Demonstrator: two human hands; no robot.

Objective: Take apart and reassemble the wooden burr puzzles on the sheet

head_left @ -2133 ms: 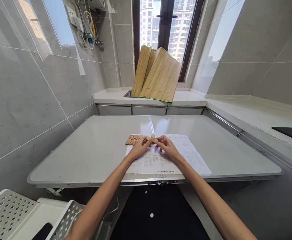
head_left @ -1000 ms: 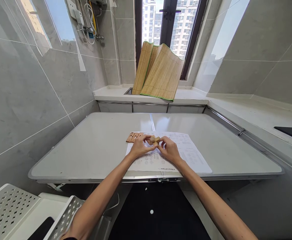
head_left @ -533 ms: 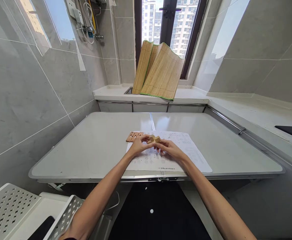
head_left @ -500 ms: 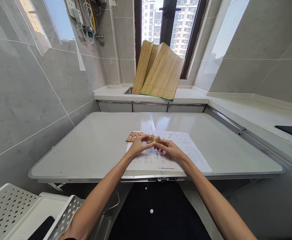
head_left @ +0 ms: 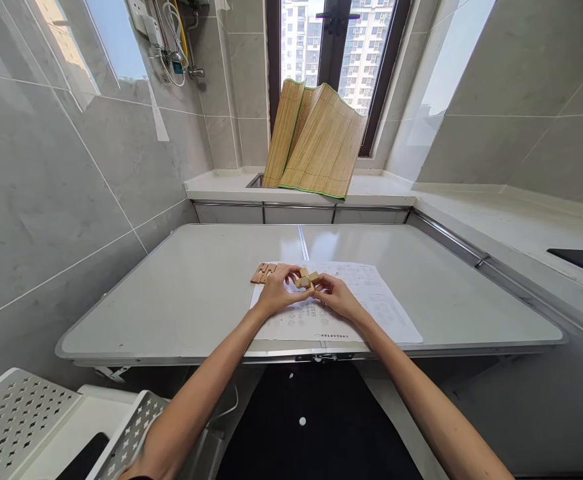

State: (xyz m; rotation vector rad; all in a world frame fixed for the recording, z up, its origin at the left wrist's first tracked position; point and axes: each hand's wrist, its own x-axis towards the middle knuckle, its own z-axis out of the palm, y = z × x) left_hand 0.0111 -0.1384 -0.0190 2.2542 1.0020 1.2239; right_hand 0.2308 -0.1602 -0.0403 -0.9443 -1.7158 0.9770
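A small light-wood block piece (head_left: 305, 279) with several knobs is held between my two hands, above a printed paper sheet (head_left: 366, 300). My left hand (head_left: 277, 292) grips it from the left with fingers curled round its far side. From the right, my right hand (head_left: 338, 295) pinches its edge with thumb and fingertips. Reddish-brown notched wooden pieces (head_left: 261, 273) lie at the sheet's upper left corner, partly hidden behind my left hand.
The white folding table (head_left: 196, 287) carries the sheet near its front edge. Behind it, a bamboo mat (head_left: 321, 143) leans at the window on a white ledge (head_left: 386, 191). A perforated white basket (head_left: 26, 407) stands at the lower left.
The wooden block piece has been turned in my hands, so more of its knobs face up. My left fingers have shifted around it, and both hands stay over the sheet.
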